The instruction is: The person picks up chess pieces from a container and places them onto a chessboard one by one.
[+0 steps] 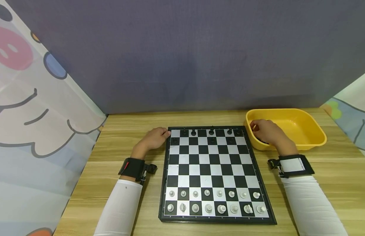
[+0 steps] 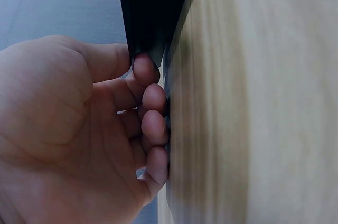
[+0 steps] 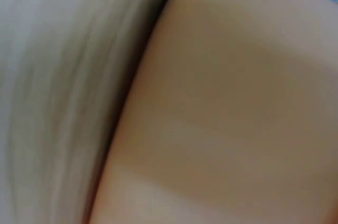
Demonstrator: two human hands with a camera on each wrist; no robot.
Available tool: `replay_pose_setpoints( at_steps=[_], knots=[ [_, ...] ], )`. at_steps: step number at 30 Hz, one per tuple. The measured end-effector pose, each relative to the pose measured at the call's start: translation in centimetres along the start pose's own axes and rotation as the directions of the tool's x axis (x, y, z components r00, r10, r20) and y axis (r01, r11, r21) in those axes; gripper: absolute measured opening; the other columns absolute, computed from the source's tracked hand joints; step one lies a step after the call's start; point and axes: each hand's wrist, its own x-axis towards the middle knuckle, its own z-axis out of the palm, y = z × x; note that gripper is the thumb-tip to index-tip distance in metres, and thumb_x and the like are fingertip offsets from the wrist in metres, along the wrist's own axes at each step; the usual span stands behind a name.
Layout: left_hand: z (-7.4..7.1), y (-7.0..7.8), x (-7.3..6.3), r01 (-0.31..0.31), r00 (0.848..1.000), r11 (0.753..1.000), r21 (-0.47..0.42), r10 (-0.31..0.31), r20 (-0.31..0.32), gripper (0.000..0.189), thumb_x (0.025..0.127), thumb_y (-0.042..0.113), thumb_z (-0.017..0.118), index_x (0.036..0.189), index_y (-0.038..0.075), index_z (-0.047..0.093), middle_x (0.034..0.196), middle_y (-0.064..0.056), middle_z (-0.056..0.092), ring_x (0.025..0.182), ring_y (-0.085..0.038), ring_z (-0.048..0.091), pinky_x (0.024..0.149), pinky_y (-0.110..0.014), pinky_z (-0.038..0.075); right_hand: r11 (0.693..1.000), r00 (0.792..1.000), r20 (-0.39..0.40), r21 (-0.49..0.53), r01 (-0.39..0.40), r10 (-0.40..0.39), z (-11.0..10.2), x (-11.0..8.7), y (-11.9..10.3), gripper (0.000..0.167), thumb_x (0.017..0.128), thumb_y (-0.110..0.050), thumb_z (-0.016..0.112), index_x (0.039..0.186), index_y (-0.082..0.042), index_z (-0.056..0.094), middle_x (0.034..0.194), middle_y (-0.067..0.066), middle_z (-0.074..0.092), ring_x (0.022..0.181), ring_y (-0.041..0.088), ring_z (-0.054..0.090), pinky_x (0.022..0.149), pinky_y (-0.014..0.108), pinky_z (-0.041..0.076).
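Observation:
A black-and-white chessboard [image 1: 204, 159] lies on the table. White chess pieces [image 1: 208, 207] fill its two near rows, and several black chess pieces [image 1: 211, 131] stand in the far rows. My left hand [image 1: 154, 137] pinches the board's far left corner between thumb and index finger; its other fingers curl beside the table in the left wrist view. Over on the right, my right hand [image 1: 268, 131] reaches into a yellow basin [image 1: 312, 131] with bent fingers, near dark pieces at its left side. I cannot tell whether it holds one. The basin's outer wall [image 3: 227, 92] blocks the right wrist view.
Under everything is a wood-grain table [image 1: 126, 137]. A grey panel [image 1: 182, 65] rises along its back edge, and a cartoon-printed cloth [image 1: 29, 124] hangs at the left. The basin stands close against the board's far right corner.

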Motion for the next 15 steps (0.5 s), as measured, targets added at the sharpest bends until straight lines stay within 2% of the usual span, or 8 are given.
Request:
replay_pose_setpoints(
  at_steps=[4, 10, 15],
  knots=[
    [0.06, -0.10, 0.03, 0.000, 1.000, 1.000, 0.001, 0.000, 0.000, 0.036, 0.112, 0.034, 0.038, 0.091, 0.011, 0.056, 0.108, -0.014, 0.065, 0.123, -0.039, 0.059, 0.118, -0.069, 0.022, 1.000, 1.000, 0.001, -0.007, -0.010, 0.010, 0.09, -0.04, -0.21, 0.023, 0.092, -0.008, 0.056, 0.110, 0.000, 0.068, 0.093, 0.015, 0.070, 0.084, 0.031, 0.063, 0.079, 0.051, 0.051],
    [0.03, -0.05, 0.00, -0.001, 1.000, 1.000, 0.001, 0.001, -0.002, 0.036, 0.112, 0.034, 0.038, 0.091, 0.011, 0.056, 0.103, -0.013, 0.064, 0.119, -0.038, 0.060, 0.117, -0.068, 0.025, 1.000, 1.000, 0.008, -0.016, -0.026, 0.026, 0.16, -0.05, -0.34, 0.025, 0.091, -0.007, 0.055, 0.112, 0.001, 0.067, 0.093, 0.015, 0.069, 0.084, 0.031, 0.062, 0.079, 0.051, 0.051],
    [0.03, -0.08, 0.02, 0.001, 1.000, 1.000, -0.004, -0.001, -0.002, 0.036, 0.112, 0.034, 0.038, 0.101, 0.009, 0.062, 0.127, -0.017, 0.066, 0.135, -0.042, 0.053, 0.119, -0.068, 0.022, 0.999, 0.999, 0.009, -0.020, -0.034, 0.035, 0.19, -0.01, -0.33, 0.026, 0.092, -0.008, 0.054, 0.111, 0.002, 0.067, 0.096, 0.017, 0.070, 0.088, 0.033, 0.064, 0.084, 0.054, 0.051]
  ],
)
